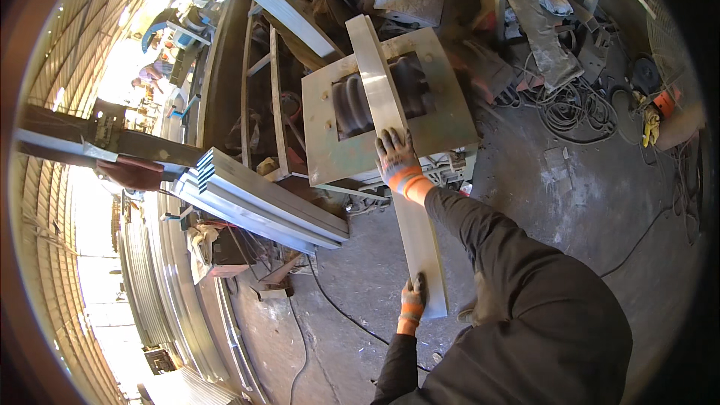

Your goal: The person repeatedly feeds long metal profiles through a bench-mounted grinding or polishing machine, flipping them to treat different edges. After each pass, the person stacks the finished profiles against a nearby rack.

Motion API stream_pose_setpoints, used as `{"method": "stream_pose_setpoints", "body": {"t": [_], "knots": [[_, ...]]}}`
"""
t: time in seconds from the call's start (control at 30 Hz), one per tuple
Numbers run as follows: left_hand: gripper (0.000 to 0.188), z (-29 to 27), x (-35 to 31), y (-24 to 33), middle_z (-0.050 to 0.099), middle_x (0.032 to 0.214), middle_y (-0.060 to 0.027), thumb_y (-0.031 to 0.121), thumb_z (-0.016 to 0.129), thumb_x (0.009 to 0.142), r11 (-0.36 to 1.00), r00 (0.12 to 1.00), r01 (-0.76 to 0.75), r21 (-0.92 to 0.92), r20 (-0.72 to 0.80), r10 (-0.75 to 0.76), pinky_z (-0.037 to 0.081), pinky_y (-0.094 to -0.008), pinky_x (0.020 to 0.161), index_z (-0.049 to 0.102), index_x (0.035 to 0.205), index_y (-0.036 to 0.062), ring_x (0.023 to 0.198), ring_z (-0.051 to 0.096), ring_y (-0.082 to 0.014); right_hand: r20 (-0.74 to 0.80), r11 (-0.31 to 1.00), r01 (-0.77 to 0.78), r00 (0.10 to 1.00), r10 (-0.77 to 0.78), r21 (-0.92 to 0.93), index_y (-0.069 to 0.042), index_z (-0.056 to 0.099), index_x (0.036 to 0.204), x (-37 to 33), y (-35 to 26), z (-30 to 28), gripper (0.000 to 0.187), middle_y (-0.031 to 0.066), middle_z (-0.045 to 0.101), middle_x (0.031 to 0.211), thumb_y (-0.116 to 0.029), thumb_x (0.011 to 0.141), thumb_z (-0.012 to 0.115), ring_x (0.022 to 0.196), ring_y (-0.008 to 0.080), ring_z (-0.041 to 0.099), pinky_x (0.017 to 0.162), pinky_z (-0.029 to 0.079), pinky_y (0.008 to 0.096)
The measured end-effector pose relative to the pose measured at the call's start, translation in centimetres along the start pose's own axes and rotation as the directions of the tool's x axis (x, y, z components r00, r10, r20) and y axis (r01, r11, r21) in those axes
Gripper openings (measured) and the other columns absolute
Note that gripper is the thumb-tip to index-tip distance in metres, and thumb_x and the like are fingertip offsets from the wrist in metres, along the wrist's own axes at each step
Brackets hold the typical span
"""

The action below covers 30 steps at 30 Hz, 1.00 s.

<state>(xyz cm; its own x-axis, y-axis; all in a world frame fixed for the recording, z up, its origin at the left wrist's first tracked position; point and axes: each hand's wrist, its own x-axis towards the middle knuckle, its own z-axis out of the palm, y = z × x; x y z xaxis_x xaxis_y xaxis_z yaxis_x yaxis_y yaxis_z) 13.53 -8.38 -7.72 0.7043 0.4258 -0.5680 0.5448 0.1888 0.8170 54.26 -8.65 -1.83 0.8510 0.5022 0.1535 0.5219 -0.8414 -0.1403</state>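
Observation:
A long flat grey metal strip (379, 82) lies across the green-grey top plate (442, 116) of a machine and reaches back toward me. Dark ribbed rollers (351, 105) show through the plate's rectangular opening under the strip. My right hand (396, 159), in a grey and orange glove, presses flat on the strip at the plate's near edge. My left hand (412, 301), gloved the same way, grips the strip's near end from its left side. Both sleeves are dark.
A stack of long metal profiles (259, 202) juts out at the left. Coiled cables (574, 109), rags and scrap lie at the back right on the concrete floor (592, 202). A black cable (337, 307) runs over the floor near my left hand.

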Motion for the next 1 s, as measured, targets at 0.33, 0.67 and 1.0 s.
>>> {"method": "stream_pose_setpoints", "body": {"t": [0.33,0.67,1.0], "knots": [[0.054,-9.4,-23.2,-19.0,0.082,0.108,-0.0065,0.049,0.073,0.116,0.988,0.996,0.086,0.127,0.026,-0.090,0.059,-0.0359,0.089,0.079,0.130,-0.0033,0.098,0.069,-0.0149,0.047,0.995,0.021,0.999,-0.025,0.093,-0.001,0.052,0.171,-28.8,-10.7,-3.4,0.074,0.0271,0.042,0.182,-0.042,0.110,0.061,0.172,0.0477,0.033,0.134,0.021,0.0798],[0.066,-13.7,-38.9,-25.7,0.085,0.109,-0.0207,0.068,0.080,0.104,0.839,0.986,0.112,0.532,-0.163,-0.028,0.061,-0.0498,0.087,0.077,0.113,0.0028,0.097,0.081,-0.0398,0.212,0.992,-0.038,0.977,0.012,0.118,-0.003,0.032,0.182,-44.3,-17.3,-6.6,0.103,0.0255,0.024,0.191,-0.054,0.102,0.072,0.177,0.0465,0.025,0.136,0.020,0.0783],[0.072,-12.8,-32.8,-13.0,0.079,0.124,-0.0206,0.060,0.090,0.097,0.750,0.924,-0.223,0.623,-0.109,0.365,0.058,-0.0501,0.108,0.071,0.140,0.0057,0.124,0.074,-0.0418,-0.072,0.388,-0.052,0.952,0.298,0.920,-0.021,0.039,0.183,-30.2,-11.8,-1.4,0.113,0.0236,0.050,0.179,-0.005,0.079,0.079,0.167,0.0446,0.046,0.136,0.042,0.0444]]}}
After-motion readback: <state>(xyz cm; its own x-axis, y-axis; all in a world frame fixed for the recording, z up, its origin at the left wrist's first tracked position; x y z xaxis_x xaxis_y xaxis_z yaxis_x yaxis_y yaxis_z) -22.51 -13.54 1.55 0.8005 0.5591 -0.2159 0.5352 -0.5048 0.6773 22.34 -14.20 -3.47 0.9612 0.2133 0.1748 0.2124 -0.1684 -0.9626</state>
